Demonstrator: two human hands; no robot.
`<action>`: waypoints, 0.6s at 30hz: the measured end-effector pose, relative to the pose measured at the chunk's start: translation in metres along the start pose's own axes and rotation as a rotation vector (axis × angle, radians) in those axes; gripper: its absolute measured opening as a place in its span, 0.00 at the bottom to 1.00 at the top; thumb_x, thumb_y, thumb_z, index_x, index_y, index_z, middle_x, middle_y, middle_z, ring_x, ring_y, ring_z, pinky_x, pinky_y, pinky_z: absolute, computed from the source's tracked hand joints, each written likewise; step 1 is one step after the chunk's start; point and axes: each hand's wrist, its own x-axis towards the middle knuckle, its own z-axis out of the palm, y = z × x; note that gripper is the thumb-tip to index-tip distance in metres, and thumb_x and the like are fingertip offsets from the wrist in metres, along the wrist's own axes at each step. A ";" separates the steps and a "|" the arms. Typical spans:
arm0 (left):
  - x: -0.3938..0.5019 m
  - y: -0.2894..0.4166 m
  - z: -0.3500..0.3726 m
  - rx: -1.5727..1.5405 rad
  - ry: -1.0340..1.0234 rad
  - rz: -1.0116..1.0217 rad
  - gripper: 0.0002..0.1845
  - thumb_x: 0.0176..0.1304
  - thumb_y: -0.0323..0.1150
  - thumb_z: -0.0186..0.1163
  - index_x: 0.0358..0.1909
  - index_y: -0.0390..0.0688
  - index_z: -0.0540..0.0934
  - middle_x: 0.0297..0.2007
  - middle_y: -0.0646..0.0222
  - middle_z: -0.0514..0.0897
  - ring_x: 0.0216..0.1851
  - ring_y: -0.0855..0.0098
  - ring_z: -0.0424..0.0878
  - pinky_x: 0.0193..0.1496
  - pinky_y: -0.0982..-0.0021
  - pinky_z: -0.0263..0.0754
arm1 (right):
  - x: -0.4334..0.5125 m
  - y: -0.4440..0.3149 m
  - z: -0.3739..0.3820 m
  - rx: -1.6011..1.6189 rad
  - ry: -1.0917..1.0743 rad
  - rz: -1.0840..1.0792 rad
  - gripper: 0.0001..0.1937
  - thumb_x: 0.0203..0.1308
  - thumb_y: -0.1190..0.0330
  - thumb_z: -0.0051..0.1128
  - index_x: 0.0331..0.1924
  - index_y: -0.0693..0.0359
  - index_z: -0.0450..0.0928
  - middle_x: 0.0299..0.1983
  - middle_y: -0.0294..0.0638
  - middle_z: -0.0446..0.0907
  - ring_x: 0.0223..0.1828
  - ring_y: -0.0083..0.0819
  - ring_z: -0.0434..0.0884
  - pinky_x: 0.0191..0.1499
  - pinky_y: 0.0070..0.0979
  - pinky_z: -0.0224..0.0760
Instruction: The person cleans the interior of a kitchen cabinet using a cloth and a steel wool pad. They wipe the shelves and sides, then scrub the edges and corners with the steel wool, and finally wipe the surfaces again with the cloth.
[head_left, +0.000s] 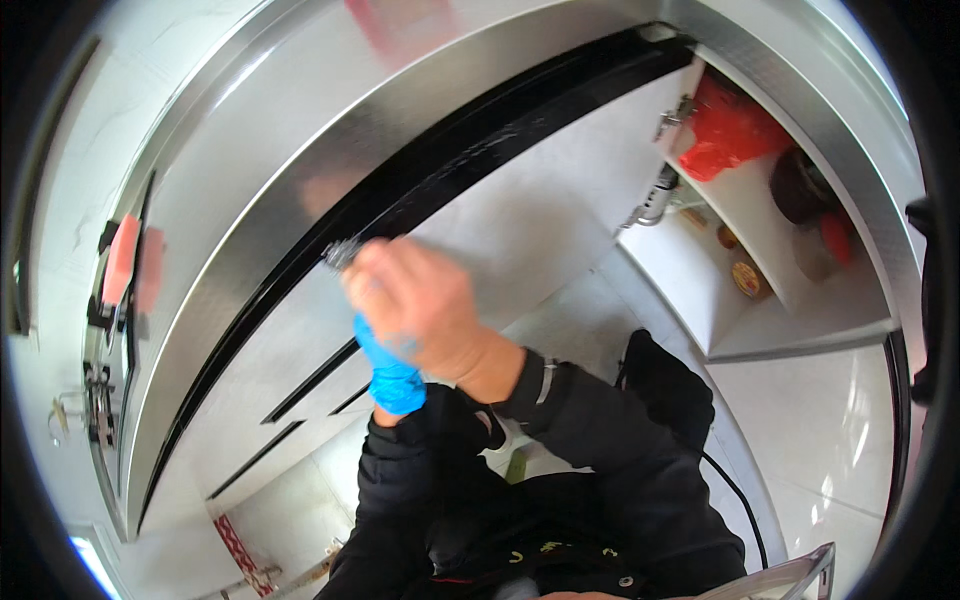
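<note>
My right hand (420, 307) is bare and grips a steel wool scrubber (343, 253) at its fingertips. The scrubber is against or just over a black strip (442, 172) that runs along the cabinet front under the counter edge. Pale wet-looking streaks mark this strip further up. Close beneath my right wrist is my left hand (388, 375), in a blue disposable glove. Its fingers are hidden behind the right hand, so what they hold cannot be seen. White cabinet fronts (517, 202) lie below the strip.
Stainless steel countertop (247, 135) curves above the strip. A pink sponge (122, 259) rests at its far left. To the right, an open cabinet (675, 277) shows a red plastic bag (727, 127) and jars; metal hinges (656, 199) stick out there. A black cable (739, 495) crosses the floor.
</note>
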 end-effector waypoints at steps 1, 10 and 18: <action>0.001 -0.001 0.001 0.102 0.011 0.027 0.09 0.65 0.28 0.61 0.45 0.38 0.79 0.39 0.70 0.83 0.39 0.80 0.75 0.44 0.73 0.72 | -0.010 -0.003 0.009 0.070 0.007 0.070 0.09 0.49 0.77 0.60 0.28 0.59 0.68 0.29 0.40 0.74 0.28 0.34 0.76 0.25 0.28 0.71; 0.000 0.008 0.001 -0.119 0.041 -0.186 0.02 0.66 0.29 0.61 0.35 0.42 0.78 0.31 0.79 0.77 0.33 0.83 0.71 0.37 0.77 0.70 | -0.003 0.179 -0.077 -0.213 0.365 0.509 0.05 0.66 0.70 0.50 0.35 0.61 0.69 0.29 0.45 0.75 0.31 0.45 0.77 0.34 0.36 0.70; -0.002 0.005 -0.006 -0.121 -0.013 -0.225 0.09 0.66 0.29 0.61 0.45 0.37 0.79 0.39 0.69 0.82 0.40 0.78 0.75 0.46 0.72 0.72 | -0.032 0.085 -0.035 -0.060 0.053 0.381 0.03 0.63 0.72 0.53 0.36 0.61 0.71 0.32 0.45 0.76 0.34 0.45 0.77 0.35 0.37 0.71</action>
